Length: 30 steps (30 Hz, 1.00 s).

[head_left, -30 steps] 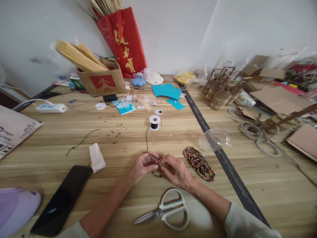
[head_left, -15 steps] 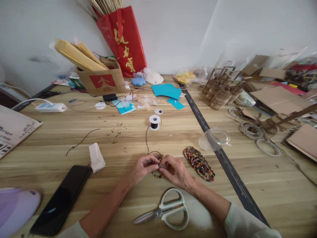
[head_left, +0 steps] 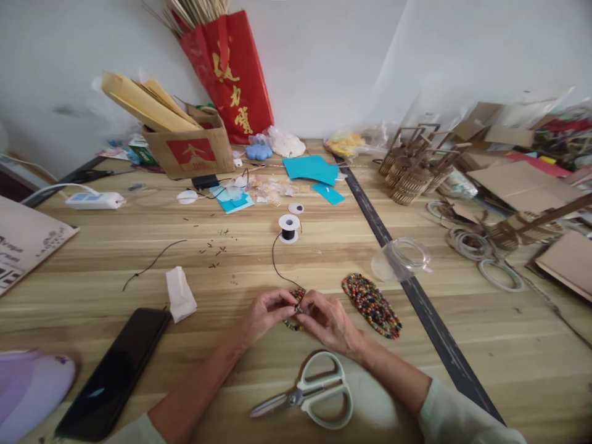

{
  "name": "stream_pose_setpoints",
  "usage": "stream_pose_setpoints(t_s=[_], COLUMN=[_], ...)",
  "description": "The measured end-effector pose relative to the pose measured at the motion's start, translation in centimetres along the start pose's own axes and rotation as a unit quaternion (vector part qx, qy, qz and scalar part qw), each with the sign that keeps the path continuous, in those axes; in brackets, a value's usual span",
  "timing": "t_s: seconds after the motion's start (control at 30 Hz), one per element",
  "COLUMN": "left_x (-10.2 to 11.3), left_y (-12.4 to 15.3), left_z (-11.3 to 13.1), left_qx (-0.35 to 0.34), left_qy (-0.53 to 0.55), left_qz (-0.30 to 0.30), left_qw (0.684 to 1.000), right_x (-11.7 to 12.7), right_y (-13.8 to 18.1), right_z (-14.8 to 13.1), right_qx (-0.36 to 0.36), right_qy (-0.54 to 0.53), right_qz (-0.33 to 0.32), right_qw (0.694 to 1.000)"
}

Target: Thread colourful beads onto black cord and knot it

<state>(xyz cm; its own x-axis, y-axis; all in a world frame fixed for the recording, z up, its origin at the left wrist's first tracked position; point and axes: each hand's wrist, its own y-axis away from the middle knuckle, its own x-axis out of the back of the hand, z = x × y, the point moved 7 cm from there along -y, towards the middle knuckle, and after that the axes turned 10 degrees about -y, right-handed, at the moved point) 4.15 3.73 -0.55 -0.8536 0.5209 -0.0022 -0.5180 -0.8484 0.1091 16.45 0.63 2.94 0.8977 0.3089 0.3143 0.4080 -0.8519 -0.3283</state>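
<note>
My left hand [head_left: 271, 312] and my right hand [head_left: 327, 319] meet at the middle of the table, fingertips pinched close together. Both grip a small string of multicoloured beads [head_left: 292, 325], which hangs below and behind the fingers and is partly covered by them. A black cord [head_left: 276, 262] runs from the beads up to a white spool [head_left: 289, 228] standing upright beyond my hands. The exact spot where cord and beads meet is hidden by my fingers. Right of my right hand lies a coiled heap of beaded strings [head_left: 371, 306]. Scissors [head_left: 308, 391] with pale handles lie nearer me.
At the left are a black phone [head_left: 115, 373], a folded white paper [head_left: 180, 294] and a power strip [head_left: 95, 200]. Cord snippets [head_left: 217, 250] are scattered behind. A clear plastic piece [head_left: 391, 261] and small bamboo baskets [head_left: 407, 176] stand to the right.
The black cord near my fingers has been drawn straighter; its small loop above the beads has flattened. My hands have hardly shifted.
</note>
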Motion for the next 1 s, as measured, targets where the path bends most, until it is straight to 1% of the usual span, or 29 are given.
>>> stream_pose_setpoints(t_s=[0.17,0.3,0.43,0.53,0.6,0.8,0.87,1.0], left_x=[0.0,-0.1,-0.1,-0.4,-0.5,-0.7,-0.7,-1.0], left_y=[0.1,0.1,0.1,0.1,0.1,0.1,0.1,0.1], left_z=[0.1,0.0,-0.3,-0.2,-0.1,0.0,-0.1,-0.3], left_qx=[0.013,0.027,0.039,0.042,0.042,0.039,0.039,0.031], left_qy=[-0.001,-0.009,-0.005,0.004,0.004,0.008,0.009,0.020], left_qz=[0.007,0.000,0.002,-0.014,-0.023,-0.029,-0.027,-0.046], left_qw=[1.000,1.000,0.999,0.999,0.999,0.999,0.999,0.998], right_x=[0.3,0.8,0.9,0.5,0.2,0.0,0.0,-0.1], right_y=[-0.3,-0.5,-0.6,-0.6,-0.6,-0.5,-0.5,-0.6], right_z=[0.0,0.4,1.3,2.0,2.4,2.7,2.6,2.5], right_qx=[-0.021,-0.056,-0.090,-0.126,-0.151,-0.176,-0.177,-0.169], right_qy=[-0.014,-0.081,-0.197,-0.280,-0.316,-0.337,-0.339,-0.356], right_qz=[0.001,0.044,0.087,0.085,0.077,0.067,0.067,0.067], right_qw=[1.000,0.994,0.972,0.948,0.934,0.922,0.921,0.917])
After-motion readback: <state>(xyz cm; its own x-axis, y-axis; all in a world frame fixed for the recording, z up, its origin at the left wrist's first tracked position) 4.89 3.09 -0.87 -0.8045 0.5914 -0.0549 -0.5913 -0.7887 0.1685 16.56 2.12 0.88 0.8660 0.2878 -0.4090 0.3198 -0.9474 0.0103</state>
